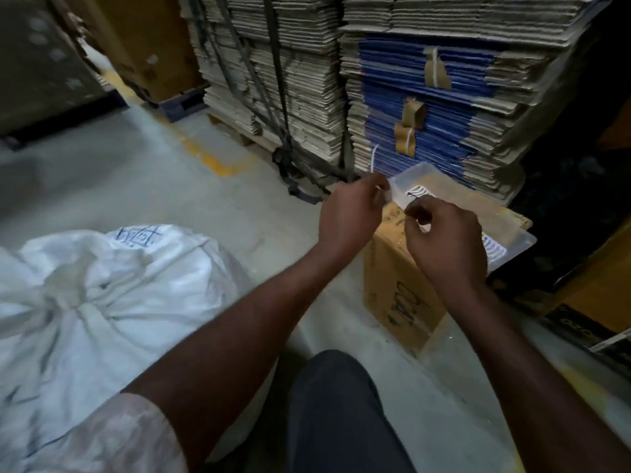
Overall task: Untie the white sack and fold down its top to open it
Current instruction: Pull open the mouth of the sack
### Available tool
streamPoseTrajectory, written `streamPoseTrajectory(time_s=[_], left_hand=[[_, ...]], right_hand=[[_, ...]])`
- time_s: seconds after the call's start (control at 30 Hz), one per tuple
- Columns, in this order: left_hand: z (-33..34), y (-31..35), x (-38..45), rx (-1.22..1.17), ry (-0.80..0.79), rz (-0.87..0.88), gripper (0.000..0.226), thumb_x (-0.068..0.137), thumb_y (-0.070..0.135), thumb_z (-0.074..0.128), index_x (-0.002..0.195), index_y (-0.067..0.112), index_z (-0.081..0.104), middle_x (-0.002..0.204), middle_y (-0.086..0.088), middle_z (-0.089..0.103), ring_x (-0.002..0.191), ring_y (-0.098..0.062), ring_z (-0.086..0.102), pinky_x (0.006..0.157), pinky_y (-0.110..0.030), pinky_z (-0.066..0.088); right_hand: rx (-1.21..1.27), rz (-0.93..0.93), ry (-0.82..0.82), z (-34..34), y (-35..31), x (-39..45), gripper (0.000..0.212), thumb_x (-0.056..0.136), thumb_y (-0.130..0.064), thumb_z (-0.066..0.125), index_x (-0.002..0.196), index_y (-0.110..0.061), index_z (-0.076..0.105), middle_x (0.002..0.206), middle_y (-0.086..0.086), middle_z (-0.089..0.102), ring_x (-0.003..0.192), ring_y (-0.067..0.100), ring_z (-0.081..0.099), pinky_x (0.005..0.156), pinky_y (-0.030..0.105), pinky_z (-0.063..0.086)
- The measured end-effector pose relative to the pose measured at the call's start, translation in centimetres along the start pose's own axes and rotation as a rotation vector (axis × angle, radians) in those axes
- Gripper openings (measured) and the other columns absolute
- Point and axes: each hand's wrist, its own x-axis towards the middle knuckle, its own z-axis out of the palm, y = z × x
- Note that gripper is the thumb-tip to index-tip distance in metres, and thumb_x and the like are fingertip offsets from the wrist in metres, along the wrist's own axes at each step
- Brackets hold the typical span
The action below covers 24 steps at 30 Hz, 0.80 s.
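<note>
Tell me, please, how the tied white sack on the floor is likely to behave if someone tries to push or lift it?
The white sack bulges full and sits wide on the floor, so it probably feels heavy and would drag rather than roll. Its wrinkled fabric, gathered at the knot, looks floppy, so it would likely sag when lifted.

I log: white sack (102, 302) with blue grid scribble; brown carton (399, 302), black handwriting; clear tray (512, 233) holding white wavy pieces; grey floor (136, 186), yellow line; stacked cardboard (307, 97) beige, partly blue.
</note>
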Motion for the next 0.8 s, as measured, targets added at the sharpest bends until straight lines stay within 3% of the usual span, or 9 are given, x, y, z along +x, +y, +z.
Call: streamPoseTrajectory(time_s=[0.37,0.8], left_hand=[[-19.9,-5.2,-14.9,0.009,0.227,-0.217,0.013,0.101,0.042,0.066,0.113,0.042,0.071,0.094,0.015,0.080,0.082,-0.005,0.074,0.074,-0.037,0.063],[-38.0,-15.3,-28.4,0.122,0.501,-0.498,0.008,0.102,0.032,0.071,0.107,0.032,0.077,0.088,0.006,0.078,0.086,-0.017,0.074,0.080,-0.044,0.061]], right_hand=[[0.224,-0.284,-0.137,2.8,-17.3,-10.3,0.016,0.098,-0.022,0.070,0.111,-0.022,0.078,0.097,-0.001,0.079,0.085,0.017,0.073,0.075,0.044,0.063],[0.385,-0.607,-0.393,11.2,-35.7,-18.9,0.009,0.095,-0.015,0.067,0.096,-0.020,0.075,0.086,-0.002,0.077,0.080,0.020,0.072,0.069,0.043,0.060]])
